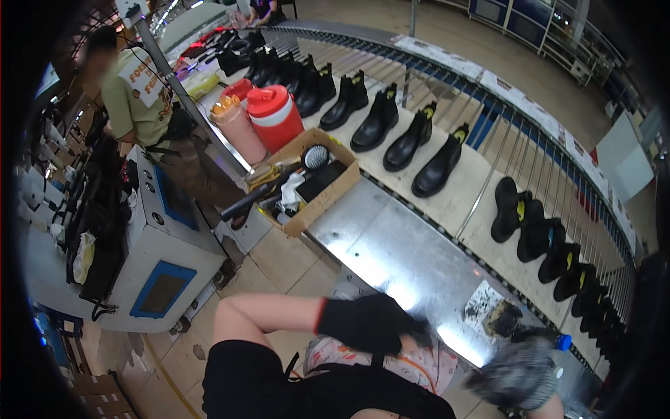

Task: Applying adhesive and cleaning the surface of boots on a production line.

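My left hand (370, 325) wears a black glove with a red cuff edge and is bent in over my lap. Its fingers curl downward, a bare fingertip showing, around something dark that blur keeps me from naming. My right hand (520, 373), in a grey glove, is smeared by motion at the near edge of the metal table (363, 230). Whether it holds anything is hidden. Just beyond it lie a bottle with a blue cap (564, 342) and a stained white sheet (481, 307) with a dark, dirty lump (502, 319) on it.
Black ankle boots (436, 167) stand in a row on a pale conveyor belt (474, 188), with more boots (537, 234) farther right. A cardboard box (324, 202) of tools and a brush, beside a red jug (273, 115), sits left. A person (143, 98) stands by a white machine (160, 244).
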Demonstrator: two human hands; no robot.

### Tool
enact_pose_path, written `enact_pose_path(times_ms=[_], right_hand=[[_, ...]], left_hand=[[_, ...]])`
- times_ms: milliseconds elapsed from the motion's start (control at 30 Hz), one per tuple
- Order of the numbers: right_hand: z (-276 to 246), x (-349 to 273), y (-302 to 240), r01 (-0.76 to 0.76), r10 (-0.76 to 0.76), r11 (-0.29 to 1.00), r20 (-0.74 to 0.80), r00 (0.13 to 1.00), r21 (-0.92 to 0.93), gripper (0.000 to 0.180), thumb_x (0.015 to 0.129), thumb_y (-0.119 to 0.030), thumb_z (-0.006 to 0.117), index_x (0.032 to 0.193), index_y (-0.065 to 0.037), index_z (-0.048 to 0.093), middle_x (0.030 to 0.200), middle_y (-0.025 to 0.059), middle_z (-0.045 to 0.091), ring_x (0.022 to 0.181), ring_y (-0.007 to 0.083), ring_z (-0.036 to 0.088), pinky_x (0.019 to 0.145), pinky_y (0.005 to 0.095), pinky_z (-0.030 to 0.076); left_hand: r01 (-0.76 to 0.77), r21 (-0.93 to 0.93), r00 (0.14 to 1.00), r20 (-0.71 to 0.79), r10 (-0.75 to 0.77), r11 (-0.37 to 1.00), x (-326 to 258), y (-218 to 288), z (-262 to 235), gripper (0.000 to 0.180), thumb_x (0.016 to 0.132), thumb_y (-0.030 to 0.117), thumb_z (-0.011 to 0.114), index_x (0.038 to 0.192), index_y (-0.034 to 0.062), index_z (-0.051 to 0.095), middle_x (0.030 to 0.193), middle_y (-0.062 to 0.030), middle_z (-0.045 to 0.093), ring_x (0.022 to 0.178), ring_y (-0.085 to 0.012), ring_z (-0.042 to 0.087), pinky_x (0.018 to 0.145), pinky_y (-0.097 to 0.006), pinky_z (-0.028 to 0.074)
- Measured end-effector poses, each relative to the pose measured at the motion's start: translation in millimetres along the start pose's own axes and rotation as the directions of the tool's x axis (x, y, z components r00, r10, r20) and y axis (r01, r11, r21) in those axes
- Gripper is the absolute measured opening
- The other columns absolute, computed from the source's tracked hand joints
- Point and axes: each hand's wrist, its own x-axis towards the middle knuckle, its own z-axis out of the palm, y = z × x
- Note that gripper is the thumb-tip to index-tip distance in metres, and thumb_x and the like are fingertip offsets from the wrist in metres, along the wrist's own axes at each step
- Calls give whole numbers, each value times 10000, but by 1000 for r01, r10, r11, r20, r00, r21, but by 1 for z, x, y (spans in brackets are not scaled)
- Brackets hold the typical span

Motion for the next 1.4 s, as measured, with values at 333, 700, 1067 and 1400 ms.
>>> enact_pose_path(times_ms=[333,700,1067,1400], right_hand=[[29,162,-86,175,-362,907,-494,790,-384,158,809,-264,641,754,-116,631,763,45,631,659,249,592,601,370,433],[32,207,-119,84,-37,988,-330,943,128,461,767,-218,686,1174,-35,568,961,110,645,784,186,629,715,315,504],[68,167,-79,-110,124,986,-115,986,123,295,808,-158,623,1071,-24,619,1008,152,651,920,272,640,810,344,494],[103,141,-63,-33,72,988,-251,965,153,407,836,-214,611,1204,-53,550,1146,140,606,991,267,615,828,341,500]], left_hand=[[-2,-786,644,-474,-600,619,34,-50,15,214,817,192,674,923,45,559,744,13,537,700,-73,509,651,-236,440],[374,-340,169,-890,-424,863,-57,-117,-14,295,799,110,627,1077,11,630,853,-88,689,693,-137,623,641,-297,482],[927,-164,62,-820,-570,337,-171,-172,-60,260,673,270,693,838,73,656,858,-141,646,854,-308,612,758,-403,480],[250,-630,387,-631,-673,735,-22,-135,-34,198,891,232,597,844,40,596,705,32,519,684,-47,475,609,-217,394]])
